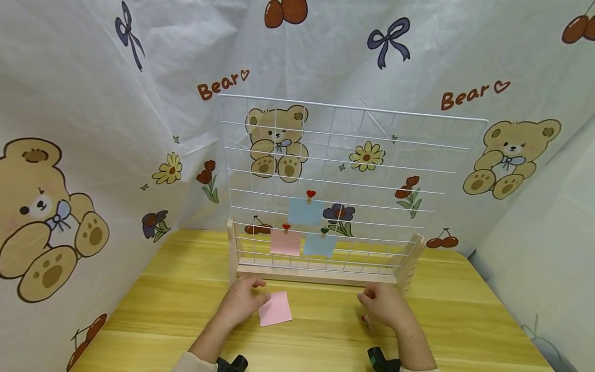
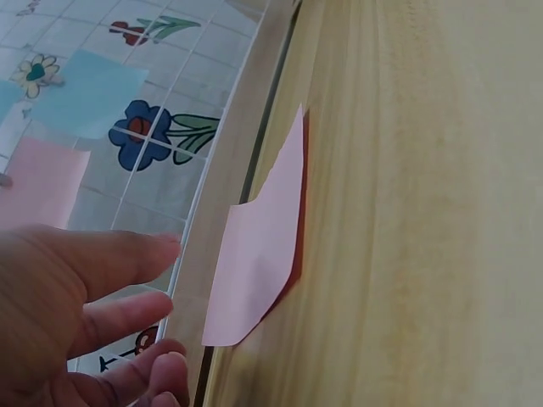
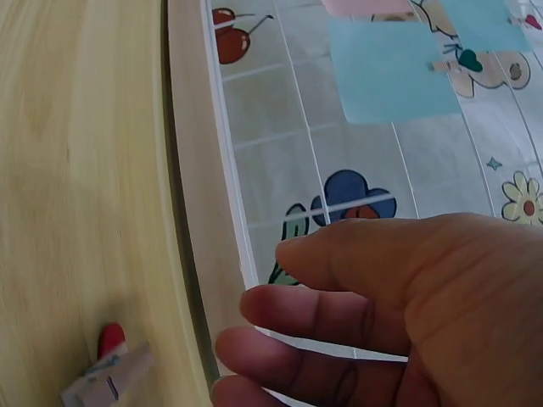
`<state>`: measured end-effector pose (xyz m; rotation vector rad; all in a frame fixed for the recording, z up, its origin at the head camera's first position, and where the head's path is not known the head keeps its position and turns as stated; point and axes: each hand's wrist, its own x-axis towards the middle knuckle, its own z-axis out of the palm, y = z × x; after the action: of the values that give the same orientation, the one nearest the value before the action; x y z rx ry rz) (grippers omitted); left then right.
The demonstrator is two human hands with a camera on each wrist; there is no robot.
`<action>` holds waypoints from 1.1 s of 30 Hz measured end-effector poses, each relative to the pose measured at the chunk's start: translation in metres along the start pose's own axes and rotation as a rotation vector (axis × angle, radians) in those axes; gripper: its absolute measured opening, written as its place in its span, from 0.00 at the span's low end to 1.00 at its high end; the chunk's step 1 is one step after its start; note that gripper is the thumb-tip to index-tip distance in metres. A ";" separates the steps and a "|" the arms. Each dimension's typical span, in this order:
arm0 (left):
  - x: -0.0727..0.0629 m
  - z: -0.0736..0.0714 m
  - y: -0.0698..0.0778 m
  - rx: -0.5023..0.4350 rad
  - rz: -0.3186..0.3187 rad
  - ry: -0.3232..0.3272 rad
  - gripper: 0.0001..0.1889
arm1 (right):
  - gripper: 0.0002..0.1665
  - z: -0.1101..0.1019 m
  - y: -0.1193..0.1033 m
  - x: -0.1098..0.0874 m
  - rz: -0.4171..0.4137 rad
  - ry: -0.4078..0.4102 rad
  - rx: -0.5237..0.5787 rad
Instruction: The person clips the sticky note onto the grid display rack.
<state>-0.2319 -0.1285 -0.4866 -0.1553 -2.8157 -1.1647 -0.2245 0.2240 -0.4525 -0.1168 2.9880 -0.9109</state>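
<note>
A pink square sheet of paper point(image 1: 276, 311) lies on the wooden table; its edge curls up in the left wrist view. Just left of it is my left hand point(image 1: 241, 302), fingers loosely bent and holding nothing, with a visible gap to the sheet in the left wrist view. My right hand point(image 1: 385, 306), also relaxed with nothing in it, hovers beside a small wooden clothespin with a red heart point(image 3: 109, 373) on the table. Behind both hands stands a white wire grid point(image 1: 353, 107). Clipped on it are a pink sheet point(image 1: 285, 243) and two blue sheets, an upper point(image 1: 304, 212) and a lower point(image 1: 318, 245).
Wooden feet and a base bar point(image 1: 316, 274) support the grid near the table's back. A white cloth printed with bears, flowers and bows point(image 1: 186, 46) hangs behind and to the left. Bare wood point(image 1: 455, 310) extends to the right.
</note>
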 end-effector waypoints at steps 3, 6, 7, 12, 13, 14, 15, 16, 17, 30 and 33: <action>0.000 0.001 0.000 0.031 -0.011 -0.030 0.20 | 0.13 -0.002 0.008 0.002 0.022 -0.015 -0.010; -0.001 0.003 -0.001 0.059 -0.014 -0.049 0.22 | 0.12 -0.005 0.013 0.001 0.043 -0.030 -0.009; -0.001 0.004 -0.001 0.064 -0.014 -0.054 0.23 | 0.12 -0.007 0.015 0.000 0.049 -0.036 -0.003; -0.003 0.007 -0.002 0.090 -0.001 -0.064 0.24 | 0.11 -0.013 0.022 -0.002 0.076 -0.054 -0.007; -0.003 0.007 -0.002 0.093 -0.001 -0.063 0.24 | 0.11 -0.014 0.023 -0.003 0.078 -0.056 -0.014; -0.003 0.007 -0.002 0.102 0.002 -0.061 0.24 | 0.11 -0.016 0.025 -0.002 0.079 -0.059 -0.023; -0.003 0.007 -0.002 0.109 0.004 -0.060 0.24 | 0.11 -0.017 0.026 -0.002 0.084 -0.061 -0.033; -0.004 0.007 -0.002 0.116 0.007 -0.059 0.24 | 0.11 -0.018 0.028 -0.003 0.084 -0.064 -0.043; -0.004 0.007 -0.002 0.120 0.010 -0.059 0.24 | 0.11 -0.019 0.029 -0.003 0.088 -0.066 -0.051; -0.005 0.006 -0.001 0.090 0.037 -0.119 0.12 | 0.12 -0.019 0.038 -0.003 0.145 -0.091 -0.030; -0.006 0.006 -0.001 0.071 0.041 -0.131 0.07 | 0.12 -0.019 0.038 -0.003 0.145 -0.090 -0.026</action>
<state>-0.2263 -0.1252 -0.4923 -0.2935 -2.9469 -1.0827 -0.2252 0.2659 -0.4577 0.0558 2.8813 -0.8280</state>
